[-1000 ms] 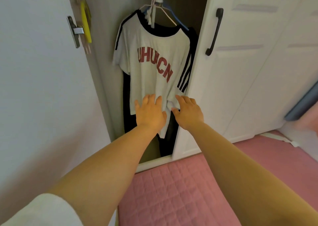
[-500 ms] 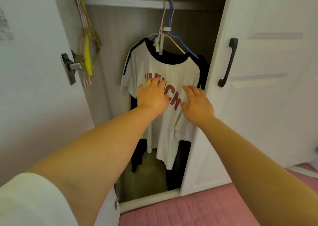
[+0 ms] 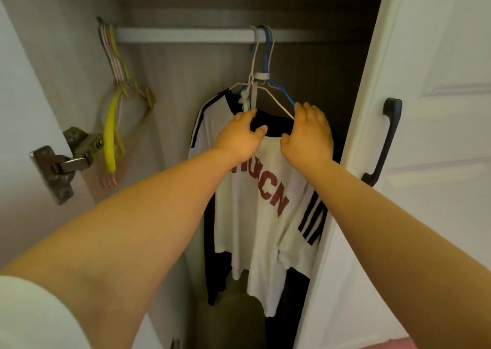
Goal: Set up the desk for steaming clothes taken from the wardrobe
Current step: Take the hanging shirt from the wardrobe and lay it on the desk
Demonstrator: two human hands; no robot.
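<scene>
From the head camera, both arms are reaching into the open wardrobe [image 3: 164, 88]. A white shirt [image 3: 255, 232] with red lettering and black sleeve stripes is hanging from the rail [image 3: 186, 35] on the right side of the compartment, its hangers [image 3: 261, 64] — one pale, one blue — hooking over the rail side by side. A dark garment [image 3: 289, 319] is hanging behind the shirt, showing below its hem.

The left hand [image 3: 239, 139] is lying at the shirt's dark collar, fingers loosely bent with the thumb pointing right; whether it is pinching the fabric I cannot tell. The right hand [image 3: 309, 136] is sitting just beside it at the right shoulder, fingers straight and together, tips touching the hanger wires, gripping nothing.

On the left wall a bunch of spare hangers [image 3: 117, 115] — yellow and pink — is dangling near a door hinge [image 3: 59, 164]. The right door [image 3: 435, 163] is standing ajar, its black handle [image 3: 384, 141] facing the camera.
</scene>
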